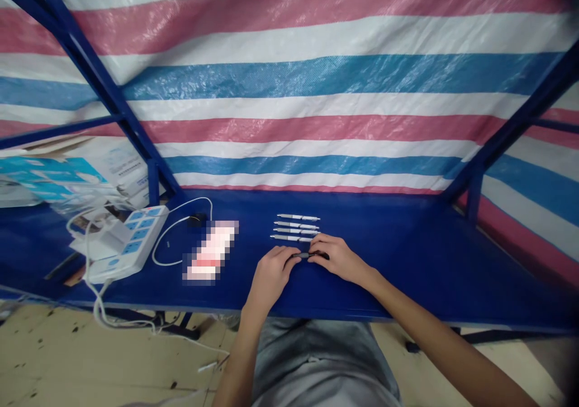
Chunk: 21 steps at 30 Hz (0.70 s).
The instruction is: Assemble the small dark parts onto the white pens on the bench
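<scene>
A dark pen-like object [304,255] with a grey middle lies level between my hands, just above or on the blue table. My left hand [274,268] pinches its left end, and my right hand [337,256] has its fingers closed round the right part, with the black tip poking out. Beyond them, several white and grey pens [296,231] lie side by side in a column of level rows. The nearest pens' right ends are close to my right fingertips.
On the blue table [407,238], a pixelated pink and white item [210,253] lies left of my hands. Farther left are a white power strip [131,244] with cables and a stack of packages [81,172]. Blue metal posts and a striped sheet [316,93] stand behind.
</scene>
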Tool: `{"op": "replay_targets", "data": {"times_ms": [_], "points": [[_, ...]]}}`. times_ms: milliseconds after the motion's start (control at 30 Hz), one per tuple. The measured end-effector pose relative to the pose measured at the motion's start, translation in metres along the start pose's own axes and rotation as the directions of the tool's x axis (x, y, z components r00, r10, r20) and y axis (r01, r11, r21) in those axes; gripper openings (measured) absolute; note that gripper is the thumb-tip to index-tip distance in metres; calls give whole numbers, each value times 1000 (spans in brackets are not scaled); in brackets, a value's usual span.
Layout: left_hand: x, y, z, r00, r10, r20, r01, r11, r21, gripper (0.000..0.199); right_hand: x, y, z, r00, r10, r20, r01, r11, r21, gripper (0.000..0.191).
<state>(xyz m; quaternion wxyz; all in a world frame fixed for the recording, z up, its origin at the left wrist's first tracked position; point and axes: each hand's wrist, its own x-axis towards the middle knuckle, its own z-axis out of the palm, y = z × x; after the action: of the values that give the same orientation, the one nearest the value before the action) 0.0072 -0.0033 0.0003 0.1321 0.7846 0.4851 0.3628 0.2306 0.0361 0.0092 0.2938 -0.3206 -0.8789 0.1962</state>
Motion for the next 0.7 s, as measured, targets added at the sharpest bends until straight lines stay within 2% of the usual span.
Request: {"op": "replay_targets", "data": {"times_ms": [133, 300, 467, 600, 700], "points": [[0, 0, 0, 1000, 7, 1, -7, 1000, -2, 14, 0, -3, 0, 999, 36, -13, -36, 999, 14, 12], [1, 2, 0, 1000, 3, -20, -4, 1000, -19, 16, 0, -4, 1, 1000, 24, -13, -23, 999, 37, 13], [1, 2, 0, 1000, -15, -14, 15, 1000, -15, 16, 1, -2, 2, 999, -31, 6, 32, 999, -35, 15], [1, 1, 0, 999, -25, -30, 24, 999, -21, 15, 0, -1, 1, 1000, -13, 9, 14, 995, -97, 20], [2, 1, 0, 999, -23, -22, 23, 999, -27, 14, 0, -1, 1, 1000, 2, 13, -1, 997, -83, 19]]}}
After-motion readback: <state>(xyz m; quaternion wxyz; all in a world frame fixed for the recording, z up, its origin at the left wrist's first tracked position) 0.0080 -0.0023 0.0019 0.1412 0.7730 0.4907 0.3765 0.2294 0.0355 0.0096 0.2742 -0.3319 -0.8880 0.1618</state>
